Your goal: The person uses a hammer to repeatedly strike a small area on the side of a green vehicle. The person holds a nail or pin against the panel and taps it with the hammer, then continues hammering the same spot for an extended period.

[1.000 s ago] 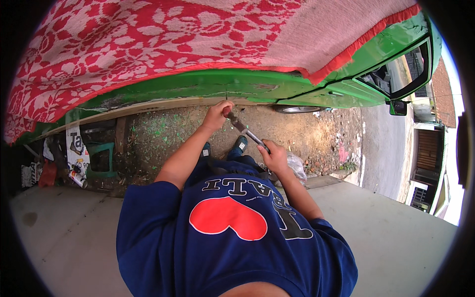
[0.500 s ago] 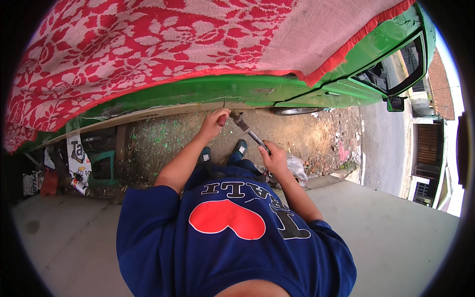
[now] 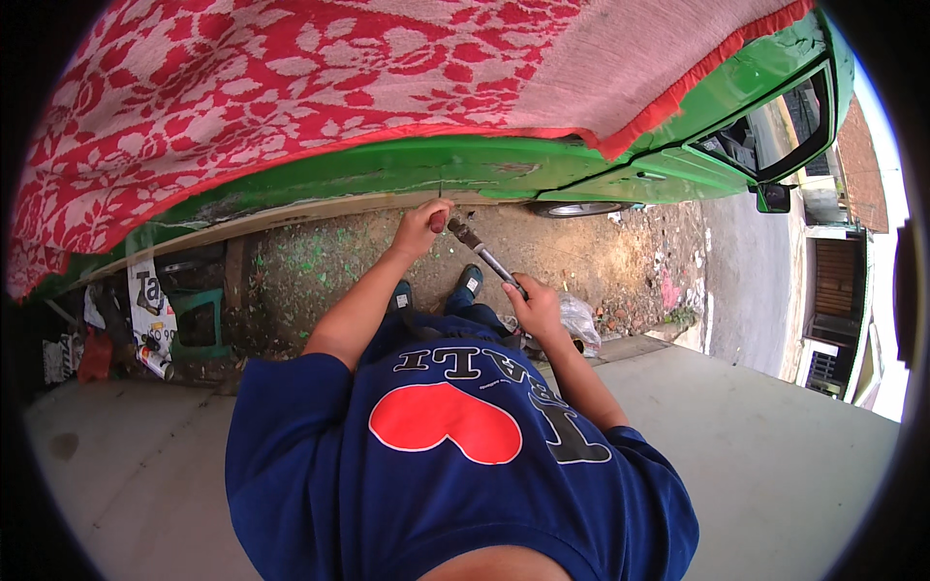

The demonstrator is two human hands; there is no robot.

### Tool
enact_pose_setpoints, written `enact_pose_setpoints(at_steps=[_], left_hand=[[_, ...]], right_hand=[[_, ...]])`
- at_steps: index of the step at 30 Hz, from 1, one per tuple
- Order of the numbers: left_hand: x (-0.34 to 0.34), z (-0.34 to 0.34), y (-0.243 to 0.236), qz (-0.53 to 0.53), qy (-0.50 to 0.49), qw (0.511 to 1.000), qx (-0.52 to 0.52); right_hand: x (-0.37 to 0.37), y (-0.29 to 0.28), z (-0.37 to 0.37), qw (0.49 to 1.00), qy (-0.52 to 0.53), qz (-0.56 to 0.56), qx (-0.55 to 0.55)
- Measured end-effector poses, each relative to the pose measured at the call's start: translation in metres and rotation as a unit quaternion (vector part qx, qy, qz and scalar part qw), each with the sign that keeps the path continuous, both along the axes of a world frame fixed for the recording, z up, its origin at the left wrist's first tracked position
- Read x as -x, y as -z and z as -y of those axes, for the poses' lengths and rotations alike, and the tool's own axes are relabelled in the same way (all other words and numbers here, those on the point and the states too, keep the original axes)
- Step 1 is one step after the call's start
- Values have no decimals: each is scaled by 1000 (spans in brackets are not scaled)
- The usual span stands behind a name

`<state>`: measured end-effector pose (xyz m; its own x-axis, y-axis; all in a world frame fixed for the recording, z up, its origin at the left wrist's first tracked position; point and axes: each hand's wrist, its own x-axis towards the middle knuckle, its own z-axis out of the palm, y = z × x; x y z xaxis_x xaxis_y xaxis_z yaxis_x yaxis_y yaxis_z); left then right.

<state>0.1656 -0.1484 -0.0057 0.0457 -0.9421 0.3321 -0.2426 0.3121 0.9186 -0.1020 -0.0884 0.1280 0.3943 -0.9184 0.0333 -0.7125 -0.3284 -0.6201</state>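
Observation:
My left hand (image 3: 417, 228) is closed on a red-handled tool (image 3: 438, 220), whose thin metal shaft points up at the lower edge of the green vehicle body (image 3: 378, 165); I cannot tell whether its tip touches it. Just right of the red handle is the head of a hammer (image 3: 463, 232), held at a slant. My right hand (image 3: 534, 305) grips the black end of its metal handle. The body panel shows cracked, scraped patches above a beige strip (image 3: 339, 211).
A red-and-white patterned cloth (image 3: 320, 68) covers the upper bodywork. A wheel (image 3: 576, 209) and side mirror (image 3: 773, 197) are to the right. My feet stand on littered ground (image 3: 329, 261). A green plastic stool (image 3: 203, 320), scraps and a can (image 3: 155, 363) lie left; a plastic bag (image 3: 578, 320) lies right.
The hammer head moved slightly up and right of the red handle half a second ago and is now a little lower, beside it. Both hands keep their grip.

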Motion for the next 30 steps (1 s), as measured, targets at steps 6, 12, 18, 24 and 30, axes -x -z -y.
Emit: enact_pose_setpoints(at_steps=[6,12,18,24,30], left_hand=[[-5,1,8,-25,12,999,-18],[-3,3,26,-4,9,999,-36],[-7,-3,5,12,4,999,-40],[0,0,-11,20,30,999,-30],[7,10,-16,68,50,996,-39]], right_hand=[[-16,-13,-3,998,-47,23,24],[-16,12,6,998,-17,-42,37],[-4,2,-5,999,44,15,-24],[7,14,-10,996,87,25,-7],[10,9,-13,991,112,45,-61]])
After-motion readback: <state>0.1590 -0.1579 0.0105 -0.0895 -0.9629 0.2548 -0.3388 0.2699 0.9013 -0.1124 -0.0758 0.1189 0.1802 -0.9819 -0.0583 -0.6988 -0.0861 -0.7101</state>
